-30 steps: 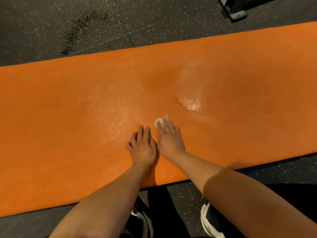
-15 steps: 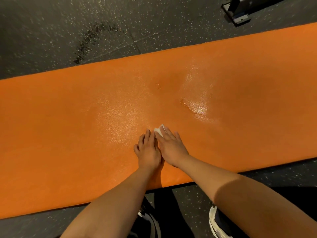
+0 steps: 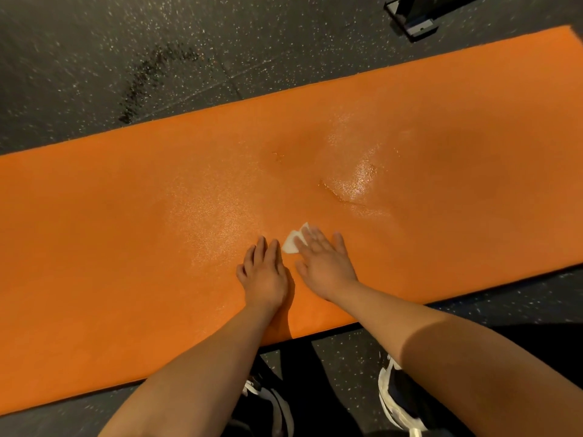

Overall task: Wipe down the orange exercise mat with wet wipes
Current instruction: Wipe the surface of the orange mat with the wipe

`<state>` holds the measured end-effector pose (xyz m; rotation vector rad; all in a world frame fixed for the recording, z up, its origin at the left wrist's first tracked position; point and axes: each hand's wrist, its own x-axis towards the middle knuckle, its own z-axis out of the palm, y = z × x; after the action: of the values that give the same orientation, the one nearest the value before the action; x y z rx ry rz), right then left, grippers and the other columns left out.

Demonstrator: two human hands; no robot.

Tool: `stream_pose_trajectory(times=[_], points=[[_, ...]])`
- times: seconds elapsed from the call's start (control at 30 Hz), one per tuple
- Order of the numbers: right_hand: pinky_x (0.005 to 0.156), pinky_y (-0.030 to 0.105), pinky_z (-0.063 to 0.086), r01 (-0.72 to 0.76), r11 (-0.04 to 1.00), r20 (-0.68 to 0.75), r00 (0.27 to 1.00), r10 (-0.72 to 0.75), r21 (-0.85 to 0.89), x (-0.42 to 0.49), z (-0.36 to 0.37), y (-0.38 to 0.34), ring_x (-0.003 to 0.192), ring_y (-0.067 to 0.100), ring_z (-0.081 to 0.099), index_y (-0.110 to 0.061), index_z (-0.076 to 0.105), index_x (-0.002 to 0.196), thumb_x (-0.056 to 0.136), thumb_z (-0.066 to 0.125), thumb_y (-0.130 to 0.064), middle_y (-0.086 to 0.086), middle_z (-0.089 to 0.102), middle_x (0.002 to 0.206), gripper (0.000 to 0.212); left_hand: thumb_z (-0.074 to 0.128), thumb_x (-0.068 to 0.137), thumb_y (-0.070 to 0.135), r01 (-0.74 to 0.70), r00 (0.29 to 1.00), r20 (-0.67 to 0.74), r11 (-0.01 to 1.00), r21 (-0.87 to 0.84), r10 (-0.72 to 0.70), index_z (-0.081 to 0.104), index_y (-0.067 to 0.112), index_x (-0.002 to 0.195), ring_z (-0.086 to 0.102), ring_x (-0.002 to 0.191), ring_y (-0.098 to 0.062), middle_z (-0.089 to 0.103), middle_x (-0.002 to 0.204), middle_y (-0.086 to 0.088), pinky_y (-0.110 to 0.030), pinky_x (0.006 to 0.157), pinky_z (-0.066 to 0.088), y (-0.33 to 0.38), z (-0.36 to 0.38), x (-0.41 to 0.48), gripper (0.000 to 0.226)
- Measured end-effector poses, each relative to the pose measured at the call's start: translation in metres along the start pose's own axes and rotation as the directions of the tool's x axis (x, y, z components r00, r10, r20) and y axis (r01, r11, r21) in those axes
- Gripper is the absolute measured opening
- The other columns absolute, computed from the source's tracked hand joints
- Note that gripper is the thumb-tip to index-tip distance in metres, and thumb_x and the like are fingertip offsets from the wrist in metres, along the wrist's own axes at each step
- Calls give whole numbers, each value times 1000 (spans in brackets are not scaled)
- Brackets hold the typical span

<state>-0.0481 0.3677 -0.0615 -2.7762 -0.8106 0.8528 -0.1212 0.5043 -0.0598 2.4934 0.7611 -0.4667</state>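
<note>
Nearest, shoes [image 3: 397,405] cut off at the bottom edge. On the orange mat [image 3: 126,231], left hand [image 3: 265,275] flat, fingers straight; right hand [image 3: 325,266] beside it, straight fingers pressing a white wipe [image 3: 291,244], mostly hidden beneath. Beyond, wet sheen [image 3: 359,181], then a cropped metal base [image 3: 413,23].

So the hands split up: half a second ago they were pressed side by side, now the right hand [image 3: 326,269] sits apart from the left hand [image 3: 265,279] with a strip of mat [image 3: 291,288] between them. Its fingers [image 3: 315,244] are spread wider, and more of the white wipe [image 3: 292,242] pokes out from under them.
</note>
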Motion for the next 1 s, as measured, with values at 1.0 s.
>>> stream_pose_trajectory(times=[1.0], points=[[123, 52, -12, -285, 947, -76, 952, 298, 148, 77, -29, 29, 153, 20, -22, -21, -2, 162, 108, 22, -39, 4, -17, 168, 62, 45, 99, 24, -70, 997, -18, 997, 32, 70, 29, 31, 156, 20, 139, -30, 9, 168, 4, -47, 112, 16, 27, -7, 64, 60]])
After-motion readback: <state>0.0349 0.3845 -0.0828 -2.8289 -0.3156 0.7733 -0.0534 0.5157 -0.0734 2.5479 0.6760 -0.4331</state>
